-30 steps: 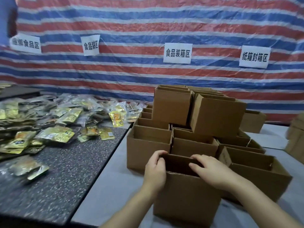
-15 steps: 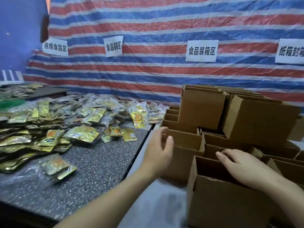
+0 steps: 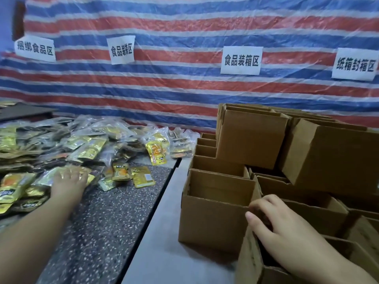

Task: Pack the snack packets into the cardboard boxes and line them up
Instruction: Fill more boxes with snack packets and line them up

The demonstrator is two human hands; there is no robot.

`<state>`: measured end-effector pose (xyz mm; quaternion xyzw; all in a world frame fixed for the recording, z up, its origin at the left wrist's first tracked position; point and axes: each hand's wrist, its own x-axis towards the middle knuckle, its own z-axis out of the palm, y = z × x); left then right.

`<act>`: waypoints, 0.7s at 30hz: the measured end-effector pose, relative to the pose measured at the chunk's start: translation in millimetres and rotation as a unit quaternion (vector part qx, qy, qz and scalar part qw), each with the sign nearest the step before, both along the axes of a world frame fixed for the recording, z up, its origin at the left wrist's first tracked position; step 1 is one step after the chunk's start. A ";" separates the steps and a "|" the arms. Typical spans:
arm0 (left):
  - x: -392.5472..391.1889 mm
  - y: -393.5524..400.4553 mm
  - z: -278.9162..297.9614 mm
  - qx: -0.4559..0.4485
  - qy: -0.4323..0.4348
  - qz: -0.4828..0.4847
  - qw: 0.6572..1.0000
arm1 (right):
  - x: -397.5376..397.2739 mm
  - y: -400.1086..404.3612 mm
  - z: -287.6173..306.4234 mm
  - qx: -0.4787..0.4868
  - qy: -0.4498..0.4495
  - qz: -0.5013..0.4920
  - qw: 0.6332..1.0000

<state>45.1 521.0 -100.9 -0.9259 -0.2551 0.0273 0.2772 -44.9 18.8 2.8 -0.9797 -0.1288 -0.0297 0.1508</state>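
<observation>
Evidently the fetching step: the left hand (image 3: 68, 182) rests with spread, relaxed fingers on the snack packets (image 3: 86, 148) heaped along the dark table's far edge, while the right hand (image 3: 287, 232) grips the nearest cardboard box (image 3: 249, 263)'s rim. Next, close on one packet.

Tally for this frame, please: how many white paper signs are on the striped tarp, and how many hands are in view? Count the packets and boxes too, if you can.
White paper signs: 4
Hands: 2, left hand and right hand
Total: 6
Snack packets and cardboard boxes: too piled and overlapped to count.
</observation>
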 end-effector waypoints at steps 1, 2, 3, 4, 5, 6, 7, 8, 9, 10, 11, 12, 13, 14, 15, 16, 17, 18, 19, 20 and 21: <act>3.3 5.1 -3.1 -0.010 0.007 -0.013 1.000 | -0.6 -0.3 -0.1 0.008 0.000 -0.003 1.000; 6.4 9.7 -7.2 -0.028 0.013 -0.031 0.999 | -1.5 0.1 -0.4 0.011 -0.004 -0.006 1.000; 9.1 13.9 -10.5 -0.045 0.014 -0.046 0.998 | -2.0 1.0 -0.7 0.008 -0.011 -0.007 1.000; 11.4 18.0 -13.0 -0.056 0.008 -0.058 0.997 | -2.6 2.3 -1.5 0.002 -0.019 -0.007 1.000; 13.6 21.0 -14.7 -0.060 -0.006 -0.068 0.996 | -3.4 3.4 -2.2 -0.003 -0.023 -0.008 1.000; 15.1 23.5 -16.2 -0.057 -0.022 -0.075 0.995 | -3.5 4.4 -2.6 -0.004 -0.023 -0.008 1.000; 16.6 25.3 -17.2 -0.049 -0.036 -0.080 0.995 | -3.5 4.6 -2.7 -0.002 -0.021 -0.010 1.000; 18.0 27.0 -18.5 -0.038 -0.047 -0.081 0.995 | -3.2 4.5 -2.3 0.001 -0.018 -0.012 1.000; 19.9 29.2 -20.1 -0.031 -0.057 -0.079 0.995 | -2.7 3.9 -2.3 0.003 -0.013 -0.014 1.000; 21.6 31.4 -21.6 -0.032 -0.068 -0.077 0.994 | -2.3 3.3 -2.0 0.007 -0.007 -0.014 1.000; 22.9 33.4 -22.6 -0.036 -0.080 -0.077 0.993 | -2.4 2.5 -1.3 0.013 0.001 -0.012 1.000; 23.7 34.9 -23.9 -0.045 -0.090 -0.080 0.992 | -2.7 1.9 -0.9 0.019 0.009 -0.009 1.000; 24.4 34.9 -25.0 -0.056 -0.099 -0.085 0.990 | -3.3 1.4 0.1 0.024 0.017 -0.005 1.000; 25.1 33.5 -26.3 -0.062 -0.105 -0.094 0.988 | -4.2 1.0 1.0 0.027 0.024 -0.002 0.999; 26.5 30.6 -26.7 -0.055 -0.109 -0.109 0.987 | -4.2 0.5 1.5 0.027 0.028 -0.001 0.999; 27.1 26.0 -24.8 -0.040 -0.102 -0.122 0.987 | -3.9 0.3 1.6 0.025 0.030 -0.002 0.999; 26.1 20.8 -22.0 -0.030 -0.090 -0.129 0.987 | -3.7 0.2 1.4 0.022 0.031 -0.003 0.999; 25.8 14.4 -17.0 -0.023 -0.076 -0.132 0.988 | -3.2 0.5 1.2 0.020 0.032 -0.005 0.999; 25.3 7.5 -12.4 -0.019 -0.067 -0.139 0.988 | -2.9 0.5 1.0 0.020 0.030 -0.005 0.999; 25.4 0.3 -8.4 -0.014 -0.062 -0.149 0.987 | -2.5 0.6 0.9 0.019 0.026 -0.004 0.999; 26.0 -6.8 -5.6 -0.008 -0.060 -0.164 0.985 | -2.3 0.4 0.8 0.018 0.021 -0.003 1.000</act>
